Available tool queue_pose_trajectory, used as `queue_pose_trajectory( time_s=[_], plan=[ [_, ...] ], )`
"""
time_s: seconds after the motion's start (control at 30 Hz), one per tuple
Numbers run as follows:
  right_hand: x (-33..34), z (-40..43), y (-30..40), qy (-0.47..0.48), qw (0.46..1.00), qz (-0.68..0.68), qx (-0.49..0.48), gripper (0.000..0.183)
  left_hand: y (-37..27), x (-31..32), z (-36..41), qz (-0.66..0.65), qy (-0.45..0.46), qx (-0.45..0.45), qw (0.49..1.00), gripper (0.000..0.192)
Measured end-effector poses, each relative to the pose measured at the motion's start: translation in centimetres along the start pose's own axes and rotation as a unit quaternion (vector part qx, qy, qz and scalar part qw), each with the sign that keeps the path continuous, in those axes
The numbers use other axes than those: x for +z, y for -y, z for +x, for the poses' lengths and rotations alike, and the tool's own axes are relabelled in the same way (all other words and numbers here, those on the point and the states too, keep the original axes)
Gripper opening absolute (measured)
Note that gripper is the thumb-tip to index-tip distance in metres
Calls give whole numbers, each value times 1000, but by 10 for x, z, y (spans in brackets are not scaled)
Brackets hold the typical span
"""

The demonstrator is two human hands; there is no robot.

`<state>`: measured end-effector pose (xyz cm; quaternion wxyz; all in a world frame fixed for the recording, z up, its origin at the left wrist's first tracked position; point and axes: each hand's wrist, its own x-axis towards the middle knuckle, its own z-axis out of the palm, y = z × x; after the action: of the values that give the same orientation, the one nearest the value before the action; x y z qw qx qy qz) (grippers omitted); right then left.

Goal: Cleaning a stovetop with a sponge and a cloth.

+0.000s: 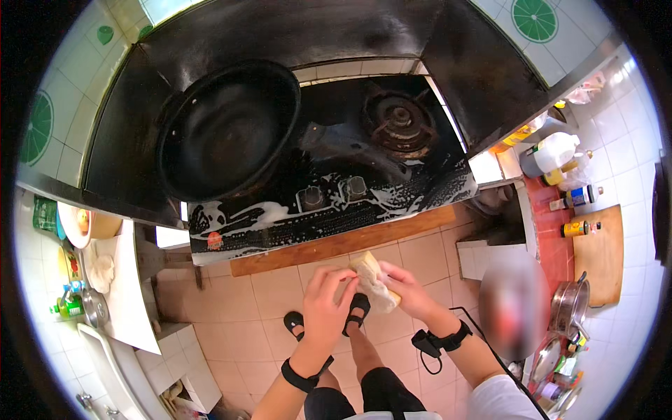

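In front of my body, over the tiled floor, a yellowish sponge [374, 282] with a pale, ragged-looking face is held in the air. My right hand [412, 294] grips it along its right side. At its left edge, the thumb and fingertips of my left hand [328, 294] pinch it. Beyond my hands stands a black gas cooktop [336, 142], its front strip streaked with white suds. Foam also surrounds its two control knobs [356, 188]. A large dark wok [231, 131] sits tilted over the left side, and a rusty burner [401, 118] shows bare on the right.
Dark panels [325, 26] enclose the cooktop, and a wooden ledge [346, 239] runs below its front. Bottles [551, 152], a cutting board [598, 252] and a steel pot [569, 310] occupy the red-tiled right counter. At left are a white counter [128, 294] and a sink [110, 362].
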<state>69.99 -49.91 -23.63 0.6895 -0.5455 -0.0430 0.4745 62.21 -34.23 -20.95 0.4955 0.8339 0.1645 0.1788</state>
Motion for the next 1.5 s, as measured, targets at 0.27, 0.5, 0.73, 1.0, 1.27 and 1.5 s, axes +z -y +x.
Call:
queue_pose_trajectory(
  time_s=[0.27,0.5,0.73,1.0,1.27,1.5],
  plan=[
    [2,4,-7,7,999,35,21,39,4,-12,0,7,9,7,1000,14],
    [-3,11,-11,-66,989,-129,-43,34,70,-53,-42,90,-17,-79,993,11],
    [-51,17,16,-248,849,-417,-209,32,248,-202,-215,579,256,-323,703,35],
    [-53,26,21,-276,775,-524,-220,35,246,-244,-271,515,200,-437,710,25],
    [2,63,24,-234,822,-449,-259,32,159,-137,-166,306,104,-259,910,9],
    [10,76,20,-230,756,-529,-309,34,100,-94,-106,178,64,-194,963,9]
  ],
)
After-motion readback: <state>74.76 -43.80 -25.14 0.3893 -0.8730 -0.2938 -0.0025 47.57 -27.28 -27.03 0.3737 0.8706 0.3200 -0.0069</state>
